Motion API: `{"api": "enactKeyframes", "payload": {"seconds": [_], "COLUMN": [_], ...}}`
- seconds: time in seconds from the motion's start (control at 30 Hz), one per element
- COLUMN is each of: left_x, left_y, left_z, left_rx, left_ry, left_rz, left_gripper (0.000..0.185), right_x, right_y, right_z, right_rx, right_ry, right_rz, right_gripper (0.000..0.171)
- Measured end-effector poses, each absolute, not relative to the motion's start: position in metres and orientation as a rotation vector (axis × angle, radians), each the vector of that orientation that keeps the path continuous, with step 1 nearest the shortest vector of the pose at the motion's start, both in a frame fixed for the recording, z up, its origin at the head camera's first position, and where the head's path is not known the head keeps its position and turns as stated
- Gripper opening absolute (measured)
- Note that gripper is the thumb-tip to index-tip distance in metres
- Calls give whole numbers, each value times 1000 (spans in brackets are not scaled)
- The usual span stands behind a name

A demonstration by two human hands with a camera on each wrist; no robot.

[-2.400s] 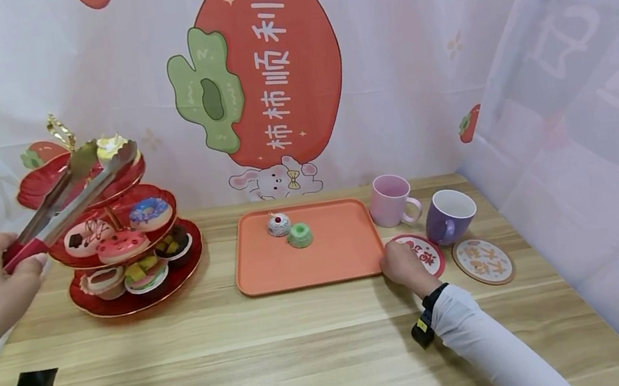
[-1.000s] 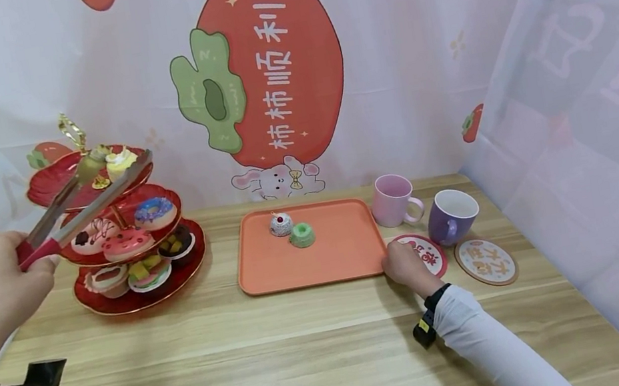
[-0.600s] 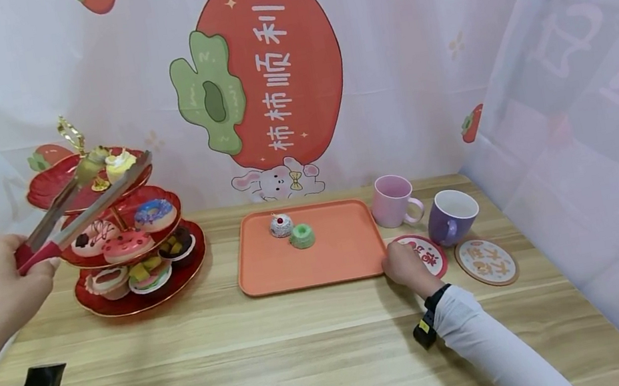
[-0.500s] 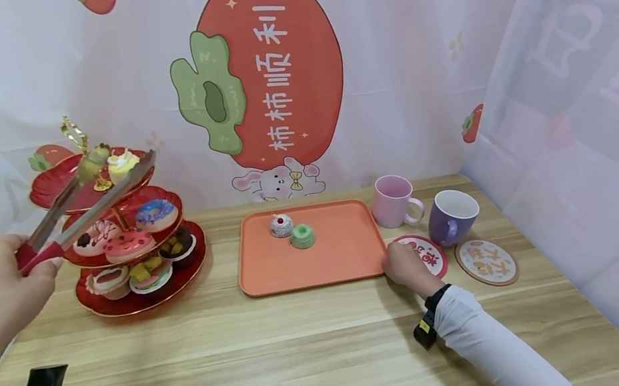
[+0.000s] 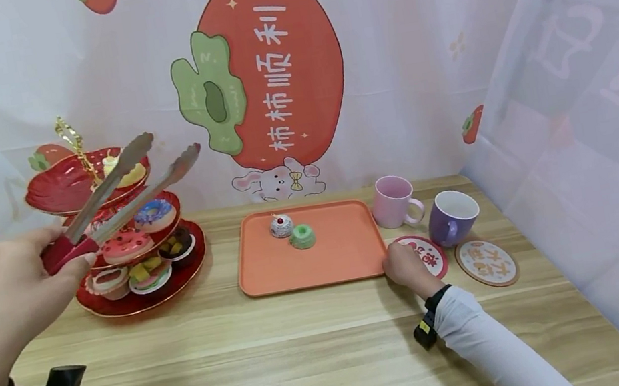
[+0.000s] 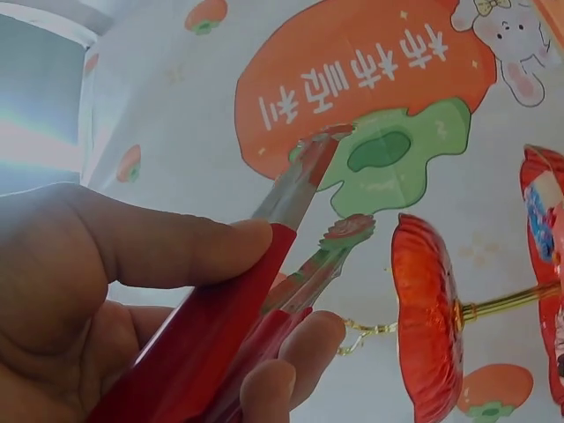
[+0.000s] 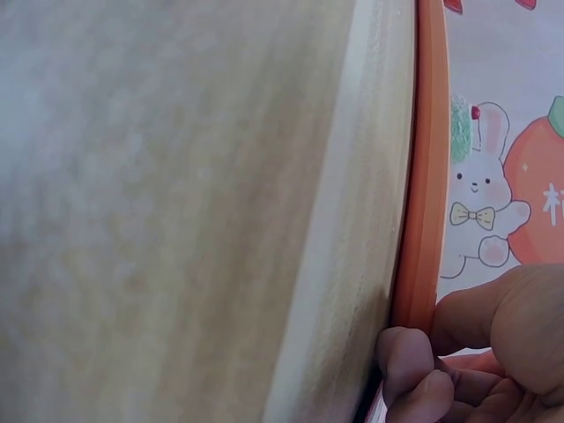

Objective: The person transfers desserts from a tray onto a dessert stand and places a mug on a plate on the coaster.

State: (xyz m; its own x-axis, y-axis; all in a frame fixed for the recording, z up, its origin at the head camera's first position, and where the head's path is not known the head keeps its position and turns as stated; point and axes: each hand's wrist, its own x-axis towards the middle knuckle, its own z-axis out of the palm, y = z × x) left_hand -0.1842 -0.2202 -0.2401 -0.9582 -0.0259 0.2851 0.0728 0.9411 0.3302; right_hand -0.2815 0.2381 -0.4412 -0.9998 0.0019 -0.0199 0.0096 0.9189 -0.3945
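My left hand [image 5: 14,287] grips red-handled metal tongs [image 5: 97,198], their tips spread with nothing between them. They lie in front of a three-tier red cake stand [image 5: 56,186]. Partly hidden behind one tong arm, a yellow cream cake [image 5: 134,175] sits on the top tier. In the left wrist view, thumb and fingers wrap the red handles [image 6: 198,339]. My right hand [image 5: 408,268] pinches the near right corner of an orange tray [image 5: 350,257]; the right wrist view shows thumb and fingers at its rim [image 7: 426,194]. On the tray are a white cherry-topped cake [image 5: 281,225] and a green ring cake [image 5: 302,236].
A blue donut [image 5: 155,215], a pink donut [image 5: 126,245] and several cupcakes fill the lower tiers. Right of the tray stand a pink mug [image 5: 392,201] and a purple mug [image 5: 450,218]. Two round coasters [image 5: 486,263] lie before them. A printed cloth [image 5: 391,92] hangs behind.
The tongs first shifted slightly right around the yellow cream cake, then swung right, off it, with their tips empty. The cake stays on the top tier. My right hand keeps its place at the tray.
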Motion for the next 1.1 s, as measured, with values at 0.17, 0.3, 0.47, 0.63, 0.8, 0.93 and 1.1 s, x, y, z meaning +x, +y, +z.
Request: {"api": "enactKeyframes", "payload": {"seconds": [0.17, 0.3, 0.47, 0.63, 0.8, 0.93, 1.1], "left_x": [-186, -188, -192, -196, -202, -206, -211], "left_y": [-214, -210, -210, -210, -206, -202, -197], "left_z": [-244, -250, -256, -265, -277, -288, -302], "left_rx": [-138, -161, -157, -177, -176, -190, -188], "left_ry": [-2801, -2815, -2871, -2944, -2980, -2998, -3013], "left_rz": [-488, -503, -522, -588, -624, -680, -742], "left_gripper": [47, 54, 56, 54, 54, 53, 46], "right_x": [-281, -281, -282, -281, -281, -281, -281], "right_y": [237, 237, 236, 236, 236, 236, 236], "right_z": [-441, -442, -442, -440, -440, -440, -440], "right_rx": [-3, 0, 17, 24, 13, 9, 15], "right_ry": [3061, 3055, 3056, 3056, 3058, 3058, 3060], "right_rz": [-615, -613, -608, -613, -616, -611, -622], "right_gripper": [14, 13, 14, 14, 14, 15, 14]}}
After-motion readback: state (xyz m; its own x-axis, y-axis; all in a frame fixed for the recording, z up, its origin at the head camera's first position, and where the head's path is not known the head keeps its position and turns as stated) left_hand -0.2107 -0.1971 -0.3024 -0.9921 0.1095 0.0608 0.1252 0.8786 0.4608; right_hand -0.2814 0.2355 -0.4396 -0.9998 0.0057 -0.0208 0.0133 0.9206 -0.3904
